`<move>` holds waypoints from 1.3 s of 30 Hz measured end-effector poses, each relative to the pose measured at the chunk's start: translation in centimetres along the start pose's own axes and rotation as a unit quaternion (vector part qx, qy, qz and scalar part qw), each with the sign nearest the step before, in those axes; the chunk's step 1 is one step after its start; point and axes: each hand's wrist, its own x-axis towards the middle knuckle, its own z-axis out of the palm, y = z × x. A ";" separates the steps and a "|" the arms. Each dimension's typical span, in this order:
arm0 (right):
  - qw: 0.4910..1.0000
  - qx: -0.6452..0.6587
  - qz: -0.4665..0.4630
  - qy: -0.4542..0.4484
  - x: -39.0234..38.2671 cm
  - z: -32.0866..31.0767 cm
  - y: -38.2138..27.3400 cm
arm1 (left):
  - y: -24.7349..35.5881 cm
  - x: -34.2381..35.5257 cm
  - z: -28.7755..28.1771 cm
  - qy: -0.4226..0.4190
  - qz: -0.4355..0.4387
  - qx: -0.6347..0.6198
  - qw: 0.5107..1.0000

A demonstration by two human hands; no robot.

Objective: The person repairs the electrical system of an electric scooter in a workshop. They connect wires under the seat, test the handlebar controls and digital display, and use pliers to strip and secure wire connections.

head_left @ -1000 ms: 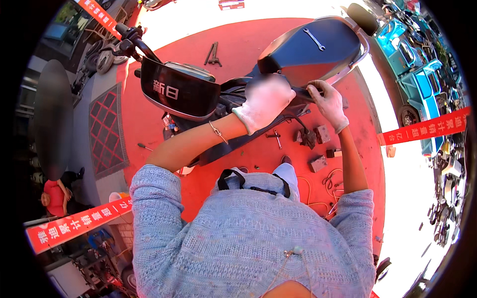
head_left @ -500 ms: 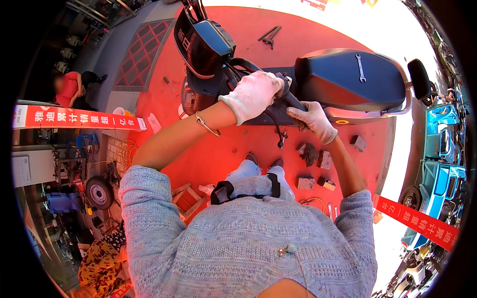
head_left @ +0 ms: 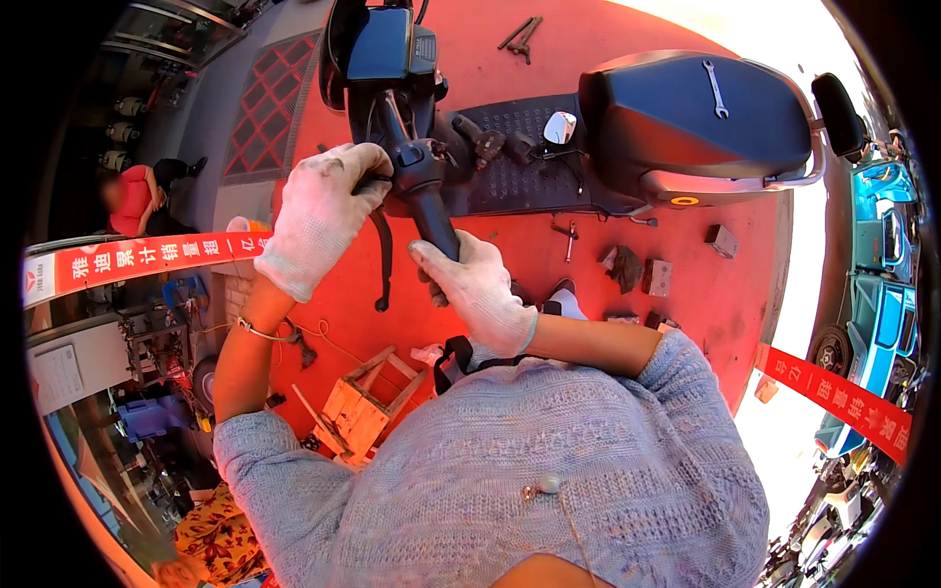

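My left hand (head_left: 319,220), in a pale glove, has its fingers curled at the left side of the black switch housing (head_left: 417,167); what lies inside them is hidden. My right hand (head_left: 470,289), also gloved, grips the lower end of the handlebar grip (head_left: 431,218). A black brake lever (head_left: 382,279) hangs below the housing, between my hands. The scooter's front cowl (head_left: 380,41) is above them. Its footboard (head_left: 515,181) carries a small mirror (head_left: 560,127) and dark parts. A wrench (head_left: 716,88) lies on the black seat (head_left: 686,127).
Tools (head_left: 518,37) and metal blocks (head_left: 657,277) lie on the red floor (head_left: 627,24). A wooden stool (head_left: 353,412) stands lower left, near red banner tapes (head_left: 157,257). A seated person in red (head_left: 132,196) is left. Blue vehicles (head_left: 867,333) line the right.
Both my hands have moved left, and the handlebar with them, now pointing more toward me. The left hand has shifted to the housing's left side. My view has turned, showing more of the footboard.
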 end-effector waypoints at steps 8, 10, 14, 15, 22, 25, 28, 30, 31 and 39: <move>0.992 0.110 -0.043 -0.034 0.6 4.9 0.0 | -3.1 2.8 -4.0 -0.145 0.018 -0.001 0.989; 0.992 0.115 -0.047 -0.029 0.5 4.5 0.5 | -3.0 2.7 -3.7 -0.148 0.063 0.030 0.986; 0.993 0.111 -0.045 -0.017 0.2 3.4 0.5 | -3.4 2.5 -1.9 -0.089 0.124 0.132 0.979; 0.993 0.112 -0.048 -0.013 0.2 3.0 0.4 | -3.0 2.7 -1.6 -0.093 0.122 0.165 0.974; 0.995 0.063 -0.043 -0.071 0.2 1.0 0.1 | -1.9 2.0 -0.2 -0.067 0.088 0.151 0.982; 0.978 0.017 -0.051 -0.201 1.2 -2.2 -0.4 | -1.3 3.2 -0.2 -0.131 -0.021 0.072 0.989; 0.922 -0.052 -0.098 -0.370 5.9 -8.1 -2.1 | -0.4 2.7 -0.3 -0.118 -0.065 0.041 0.990; 0.952 -0.075 -0.147 -0.257 11.8 -10.9 -4.5 | -0.4 2.7 0.8 -0.104 -0.065 0.053 0.991; 0.958 -0.105 -0.200 -0.179 16.4 -12.1 -5.4 | -0.2 2.6 1.2 -0.097 -0.068 0.068 0.991; 0.788 -0.429 -0.441 -0.013 41.1 -10.4 -14.4 | 2.9 2.6 1.6 -0.081 -0.231 0.103 0.964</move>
